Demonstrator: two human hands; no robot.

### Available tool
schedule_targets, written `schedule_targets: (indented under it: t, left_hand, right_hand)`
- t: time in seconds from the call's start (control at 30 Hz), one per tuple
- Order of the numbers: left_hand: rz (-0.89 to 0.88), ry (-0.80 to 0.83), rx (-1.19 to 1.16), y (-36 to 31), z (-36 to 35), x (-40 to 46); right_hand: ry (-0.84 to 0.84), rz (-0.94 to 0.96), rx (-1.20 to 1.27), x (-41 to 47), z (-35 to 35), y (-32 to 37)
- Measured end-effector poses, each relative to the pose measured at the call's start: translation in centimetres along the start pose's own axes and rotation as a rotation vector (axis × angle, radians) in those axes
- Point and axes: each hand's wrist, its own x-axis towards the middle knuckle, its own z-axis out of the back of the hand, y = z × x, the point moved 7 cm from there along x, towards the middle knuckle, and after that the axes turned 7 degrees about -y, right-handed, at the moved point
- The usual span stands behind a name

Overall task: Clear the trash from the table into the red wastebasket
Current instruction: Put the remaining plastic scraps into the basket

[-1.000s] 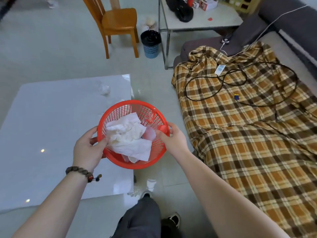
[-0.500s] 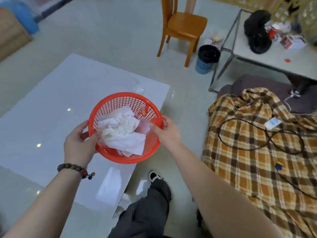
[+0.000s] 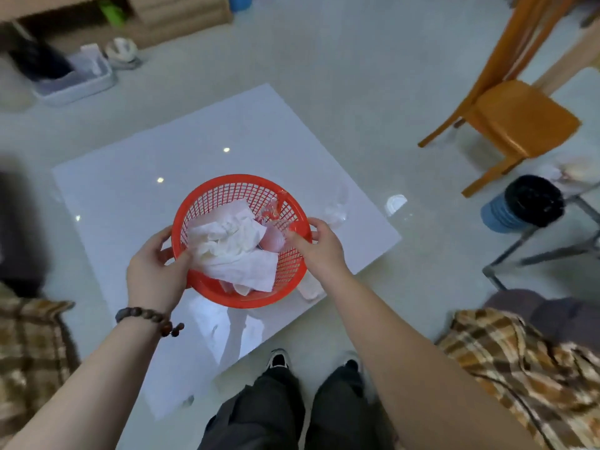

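Head view: your left hand [image 3: 155, 277] and right hand [image 3: 319, 247] grip opposite rims of the round red mesh plastic wastebasket [image 3: 211, 289], held over the glossy white table [image 3: 136, 190]; crumpled white tissues [image 3: 237, 251] inside, clear wrapper [image 3: 336, 211] beyond.

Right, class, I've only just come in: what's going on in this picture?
A person is holding a red wastebasket by its rim with both hands, the left hand and the right hand, above a white table. The basket already holds crumpled white tissue. A clear plastic wrapper lies on the table just beyond the basket, so the clearing looks unfinished.
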Motion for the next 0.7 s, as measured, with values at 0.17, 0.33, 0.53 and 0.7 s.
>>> schedule_targets:
  t: [0.17, 0.33, 0.53, 0.7]
  left_hand:
    - [0.114, -0.210, -0.067, 2.1, 1.4, -1.3]
    - [0.237, -0.441, -0.123, 5.1, 1.3, -4.3]
    - [0.411, -0.670, -0.150, 8.2, 0.7, -8.2]
    - [0.460, -0.753, -0.149, 11.1, 0.0, -10.2]
  right_hand:
    - [0.215, 0.057, -0.092, 3.8, -3.9, 1.8]
    - [0.486, 0.128, -0.158, 5.9, -6.1, 1.9]
    - [0.549, 0.292, -0.509, 10.4, -2.9, -3.0]
    - [0.697, 0.492, -0.944, 12.1, -1.8, -11.1]
